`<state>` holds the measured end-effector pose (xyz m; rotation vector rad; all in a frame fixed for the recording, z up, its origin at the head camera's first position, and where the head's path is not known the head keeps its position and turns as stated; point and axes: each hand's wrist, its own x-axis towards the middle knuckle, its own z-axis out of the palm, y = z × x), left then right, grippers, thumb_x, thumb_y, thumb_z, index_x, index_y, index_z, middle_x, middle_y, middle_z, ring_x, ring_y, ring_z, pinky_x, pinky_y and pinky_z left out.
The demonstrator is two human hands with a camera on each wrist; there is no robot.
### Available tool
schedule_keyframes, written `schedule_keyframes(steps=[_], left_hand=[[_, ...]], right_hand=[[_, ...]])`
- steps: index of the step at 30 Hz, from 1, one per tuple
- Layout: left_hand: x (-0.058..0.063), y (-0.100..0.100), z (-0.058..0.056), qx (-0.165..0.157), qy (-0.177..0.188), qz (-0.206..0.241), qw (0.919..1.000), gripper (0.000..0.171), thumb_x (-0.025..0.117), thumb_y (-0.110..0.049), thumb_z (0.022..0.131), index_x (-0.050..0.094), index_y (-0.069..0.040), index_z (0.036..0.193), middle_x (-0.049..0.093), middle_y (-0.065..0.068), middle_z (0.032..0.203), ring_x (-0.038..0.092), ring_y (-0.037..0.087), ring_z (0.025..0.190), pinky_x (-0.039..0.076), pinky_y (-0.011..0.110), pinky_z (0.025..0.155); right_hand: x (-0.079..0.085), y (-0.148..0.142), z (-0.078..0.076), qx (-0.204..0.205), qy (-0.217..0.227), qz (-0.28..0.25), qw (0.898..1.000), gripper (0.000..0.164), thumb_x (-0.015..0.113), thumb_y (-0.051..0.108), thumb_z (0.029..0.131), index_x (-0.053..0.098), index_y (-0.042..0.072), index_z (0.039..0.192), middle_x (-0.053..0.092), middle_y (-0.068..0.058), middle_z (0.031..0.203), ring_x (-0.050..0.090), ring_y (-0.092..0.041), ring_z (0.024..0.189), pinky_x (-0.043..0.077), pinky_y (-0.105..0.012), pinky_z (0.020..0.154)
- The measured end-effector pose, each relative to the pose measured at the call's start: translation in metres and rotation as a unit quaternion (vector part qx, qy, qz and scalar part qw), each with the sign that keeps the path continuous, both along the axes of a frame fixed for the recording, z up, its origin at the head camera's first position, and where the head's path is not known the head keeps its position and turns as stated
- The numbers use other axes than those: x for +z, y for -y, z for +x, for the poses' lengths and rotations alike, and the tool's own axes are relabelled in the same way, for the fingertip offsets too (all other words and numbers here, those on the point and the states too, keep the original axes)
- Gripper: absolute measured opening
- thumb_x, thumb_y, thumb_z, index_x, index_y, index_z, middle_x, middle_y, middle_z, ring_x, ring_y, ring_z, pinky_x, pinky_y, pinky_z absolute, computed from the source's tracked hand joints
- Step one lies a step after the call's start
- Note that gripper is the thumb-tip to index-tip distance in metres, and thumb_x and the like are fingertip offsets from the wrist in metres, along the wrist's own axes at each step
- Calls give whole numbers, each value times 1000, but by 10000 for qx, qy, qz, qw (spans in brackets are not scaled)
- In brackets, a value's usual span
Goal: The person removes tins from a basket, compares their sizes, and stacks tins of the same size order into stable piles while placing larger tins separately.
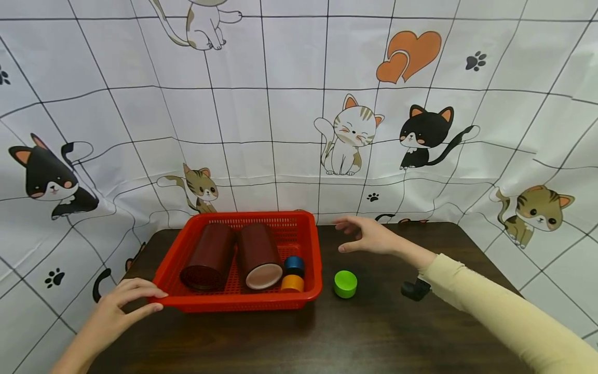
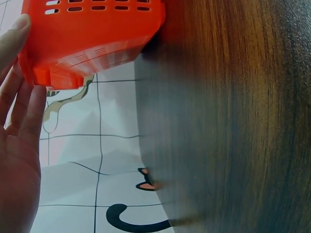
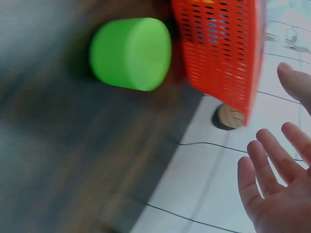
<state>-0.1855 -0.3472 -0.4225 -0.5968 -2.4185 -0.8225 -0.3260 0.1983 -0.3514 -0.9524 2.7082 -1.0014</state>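
A red plastic basket [image 1: 238, 301] with slotted walls stands on the dark wooden table. My left hand [image 1: 122, 306] grips its front left corner; in the left wrist view the thumb and fingers [image 2: 33, 114] lie on either side of the rim. Inside are two large dark brown cylinders, one at left [image 1: 210, 254] and one [image 1: 257, 249] with a pale end, plus a small blue cylinder [image 1: 294, 264] and a yellow-orange one [image 1: 292, 283]. Right of the basket, a small bright green cylinder [image 1: 345, 284] rests on the table. My right hand [image 1: 369, 236], holding nothing, hovers beyond it with fingers spread.
A dark wooden table [image 1: 364, 332] lies under everything. Behind and beside it hangs a white sheet [image 1: 289, 114] with grid lines and cartoon cats. The black strap piece [image 1: 416, 290] shows under the right sleeve [image 1: 486, 301].
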Motion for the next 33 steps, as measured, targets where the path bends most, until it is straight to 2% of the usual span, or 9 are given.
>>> schedule_keyframes(steps=[6,10,15,21,26,33], left_hand=[[-2,0,0,1,-31,-7,10000,41,87,0,64,77,-23,97,64,-16,100,47,-12,100,34,2,85],[-4,0,-1,-137,-127,36,9998,42,87,3,63,77,-21,96,65,-14,100,48,-10,101,33,2,86],[-4,1,-4,-200,-296,21,9994,47,87,6,60,77,-22,96,65,-13,99,49,-9,100,34,2,86],[-2,1,-3,-106,-125,24,9999,42,87,2,63,77,-21,96,65,-15,99,49,-11,99,34,2,86],[0,-1,-1,-113,-133,21,9998,41,87,2,64,77,-21,96,65,-15,99,49,-11,99,34,1,86],[-1,0,-2,-65,-149,9,9999,41,87,1,64,77,-22,96,65,-15,100,48,-11,100,34,1,86]], right_hand=[[28,18,-12,280,-185,45,9994,71,80,26,83,47,17,145,60,-8,137,58,-25,118,52,-44,95],[43,32,-18,332,-210,181,9991,71,81,24,83,47,16,145,58,-9,139,56,-26,120,51,-48,97],[57,51,-28,550,-358,641,9958,71,80,24,84,47,18,146,56,-5,142,55,-24,123,51,-45,99],[74,79,-37,947,-418,1162,9878,69,79,23,85,47,18,146,55,-3,144,52,-24,126,50,-43,102],[79,94,-39,969,-293,1402,9849,65,78,21,85,50,18,144,54,-3,145,49,-26,131,48,-45,105],[74,111,-43,1045,-323,1626,9806,53,77,21,86,59,18,136,56,-2,143,51,-28,131,48,-43,105]])
